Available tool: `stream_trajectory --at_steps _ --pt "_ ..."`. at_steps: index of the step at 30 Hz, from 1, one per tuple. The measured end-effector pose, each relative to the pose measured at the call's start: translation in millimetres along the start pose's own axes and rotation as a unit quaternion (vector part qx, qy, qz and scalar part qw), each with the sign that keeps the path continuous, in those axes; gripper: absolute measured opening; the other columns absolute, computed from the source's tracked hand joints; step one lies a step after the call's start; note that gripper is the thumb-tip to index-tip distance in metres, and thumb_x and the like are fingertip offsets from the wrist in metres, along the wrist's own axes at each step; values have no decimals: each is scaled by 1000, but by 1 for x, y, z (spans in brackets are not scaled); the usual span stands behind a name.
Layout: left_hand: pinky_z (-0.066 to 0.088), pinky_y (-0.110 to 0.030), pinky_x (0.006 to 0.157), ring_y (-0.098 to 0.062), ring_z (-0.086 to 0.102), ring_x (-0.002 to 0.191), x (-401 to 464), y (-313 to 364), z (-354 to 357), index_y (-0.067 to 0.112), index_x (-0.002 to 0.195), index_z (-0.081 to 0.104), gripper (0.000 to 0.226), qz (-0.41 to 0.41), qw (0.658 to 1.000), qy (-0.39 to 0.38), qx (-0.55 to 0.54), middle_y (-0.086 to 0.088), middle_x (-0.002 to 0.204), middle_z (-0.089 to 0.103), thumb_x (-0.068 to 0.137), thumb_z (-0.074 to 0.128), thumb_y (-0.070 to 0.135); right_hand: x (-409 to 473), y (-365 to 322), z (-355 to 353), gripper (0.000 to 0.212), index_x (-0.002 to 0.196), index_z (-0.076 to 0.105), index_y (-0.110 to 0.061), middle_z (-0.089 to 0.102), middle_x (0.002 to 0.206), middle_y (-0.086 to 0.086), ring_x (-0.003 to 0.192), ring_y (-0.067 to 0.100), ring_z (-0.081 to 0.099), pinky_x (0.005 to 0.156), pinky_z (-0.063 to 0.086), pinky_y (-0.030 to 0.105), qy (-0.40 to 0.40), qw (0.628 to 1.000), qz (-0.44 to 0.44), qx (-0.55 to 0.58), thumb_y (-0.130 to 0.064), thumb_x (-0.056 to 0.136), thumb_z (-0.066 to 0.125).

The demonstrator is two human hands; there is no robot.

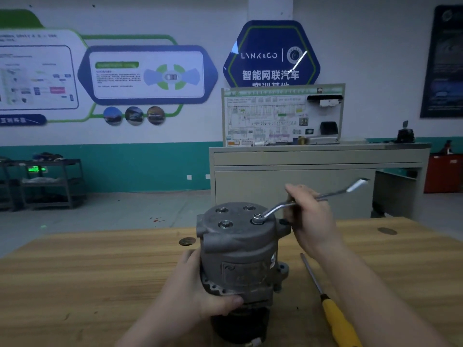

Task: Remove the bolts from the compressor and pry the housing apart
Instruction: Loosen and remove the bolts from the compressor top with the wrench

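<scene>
A grey metal compressor (238, 249) stands upright on the wooden table (75, 271). Its flat top carries several hex bolts; three are bare, such as one bolt (225, 223) at the front left. An offset ring wrench (275, 209) sits with its ring over the right-hand bolt, its shaft pointing up and right. My right hand (310, 219) grips the wrench shaft close to the bend. My left hand (198, 294) wraps around the lower part of the compressor body, thumb across the front.
A screwdriver with a yellow handle (335, 319) lies on the table right of the compressor, under my right forearm. A grey cabinet (313, 176) with a wiring display board stands behind the table. Dark shelving (45, 184) stands at the far left wall.
</scene>
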State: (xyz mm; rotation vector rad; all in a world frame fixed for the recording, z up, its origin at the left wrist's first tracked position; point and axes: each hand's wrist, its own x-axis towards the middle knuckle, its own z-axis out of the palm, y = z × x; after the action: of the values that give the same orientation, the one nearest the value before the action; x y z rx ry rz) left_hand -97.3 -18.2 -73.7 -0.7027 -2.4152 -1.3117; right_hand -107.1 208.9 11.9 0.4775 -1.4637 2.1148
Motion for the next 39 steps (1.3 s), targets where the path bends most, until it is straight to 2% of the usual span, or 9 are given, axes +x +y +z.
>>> stream_trajectory --at_steps 3,7,10,18,23,27,31,34,39 --pt "32 1 87 19 40 112 0 3 2 49 112 52 86 10 1000 3 11 22 118 47 34 80 73 10 -9 -5 37 52 56 -18 47 47 -1 38 9 43 37 33 16 -32 992 118 34 -24 87 62" --pt "33 2 84 17 43 109 0 2 5 47 109 54 78 21 1000 15 15 19 115 49 38 80 65 6 -27 -5 30 51 55 -21 53 46 0 35 7 46 34 31 15 -65 993 65 71 -39 62 77" --pt "33 2 86 18 43 110 -1 0 5 45 111 54 82 22 1000 17 13 19 118 49 37 80 67 5 -35 -2 38 52 48 -20 50 44 0 32 8 42 34 28 15 -10 994 28 105 -38 57 81" --pt "33 4 83 22 41 106 -1 4 5 41 114 52 88 4 999 17 30 19 115 47 34 77 71 -9 -31 10 46 54 33 -8 41 42 6 37 6 45 38 34 16 41 963 -165 -210 -8 87 65" --pt "34 -1 86 15 43 108 -1 4 4 36 121 51 98 -7 1000 13 28 19 117 45 33 76 72 -21 -41 21 43 56 32 4 34 51 23 45 30 38 46 31 31 0 924 -247 -291 -1 86 62" --pt "37 -3 86 15 43 109 -3 6 5 37 124 50 100 -14 1000 9 22 21 118 44 35 77 72 -32 -44 29 49 57 26 -19 16 48 -8 44 3 21 46 21 16 -66 840 -379 -382 1 83 62" --pt "41 -11 94 10 45 109 -2 6 5 38 124 50 97 -15 999 14 28 20 118 44 38 83 68 -43 -34 40 49 66 28 -29 18 56 -17 49 6 21 49 22 18 -128 741 -501 -429 3 70 65" --pt "39 -10 92 12 44 109 -3 6 4 39 122 51 94 -6 1000 14 22 20 117 45 38 80 70 -38 -24 32 46 65 27 -29 16 58 -14 52 6 18 53 18 14 -103 767 -523 -357 1 79 58" --pt "43 -28 104 4 49 117 -3 7 1 38 120 54 88 -1 999 5 -38 13 124 49 41 85 61 -20 -3 4 40 53 38 -3 34 46 7 42 7 36 43 30 19 -25 961 -248 -116 -19 88 49"
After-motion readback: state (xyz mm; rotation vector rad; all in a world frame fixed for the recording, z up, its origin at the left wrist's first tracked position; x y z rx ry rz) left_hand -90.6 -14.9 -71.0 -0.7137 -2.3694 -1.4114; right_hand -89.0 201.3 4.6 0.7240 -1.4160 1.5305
